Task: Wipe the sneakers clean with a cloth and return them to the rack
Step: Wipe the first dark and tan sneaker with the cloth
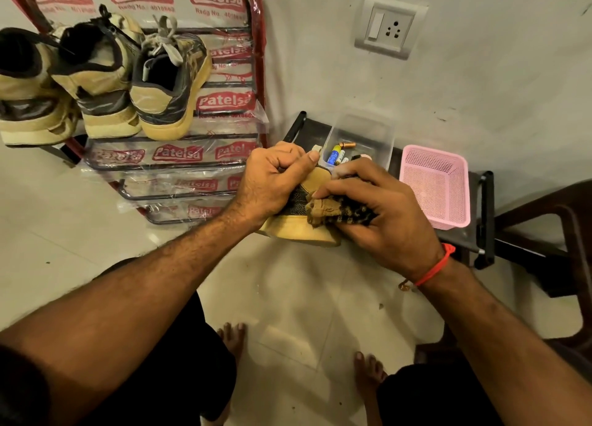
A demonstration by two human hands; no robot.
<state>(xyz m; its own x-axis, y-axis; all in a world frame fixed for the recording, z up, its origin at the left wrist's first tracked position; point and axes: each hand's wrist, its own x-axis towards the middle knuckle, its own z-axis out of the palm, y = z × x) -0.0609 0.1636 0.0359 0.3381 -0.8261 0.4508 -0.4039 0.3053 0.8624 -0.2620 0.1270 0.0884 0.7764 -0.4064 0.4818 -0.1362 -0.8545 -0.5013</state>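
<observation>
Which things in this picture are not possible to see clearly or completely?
Head view only:
- Tan suede sneaker being wiped: mostly hidden under the left hand and right hand.
- Dark patterned cloth: bunched under the right fingers.
- Leftmost tan sneaker on the red metal rack: cut by the left edge.
- Items behind the batteries in the clear plastic box: too small.

Rack's (256,57) top shelf seems free right of three sneakers (169,83).

Left hand (272,182) grips sneaker (301,227) — right hand (381,211) presses cloth (339,209) (bunched).
</observation>
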